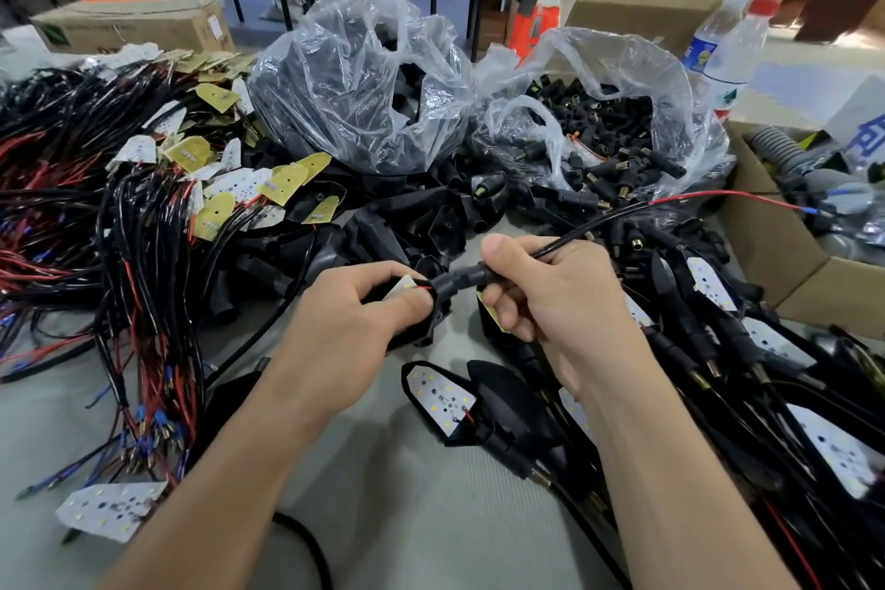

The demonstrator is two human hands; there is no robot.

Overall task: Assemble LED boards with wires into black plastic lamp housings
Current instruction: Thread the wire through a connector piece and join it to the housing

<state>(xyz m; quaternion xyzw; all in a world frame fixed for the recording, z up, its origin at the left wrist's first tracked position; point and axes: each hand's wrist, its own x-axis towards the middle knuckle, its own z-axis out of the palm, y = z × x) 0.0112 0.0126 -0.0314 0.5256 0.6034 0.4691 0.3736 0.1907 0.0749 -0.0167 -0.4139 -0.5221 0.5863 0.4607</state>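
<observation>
Near middle of desk [397, 522]: left hand [345, 316] grip curled round housing [443, 302] with board [401, 287] inside, right hand [550, 297] grip pinching stem [467, 277] on wire [598, 225]; I'd pull wire taut, seat stem straight, without kinking red lead [417, 287].

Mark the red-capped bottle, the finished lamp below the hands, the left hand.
red-capped bottle [765, 6], head view, its cap.
finished lamp [441, 397], head view, white board face.
left hand [342, 319], head view, its back.
</observation>
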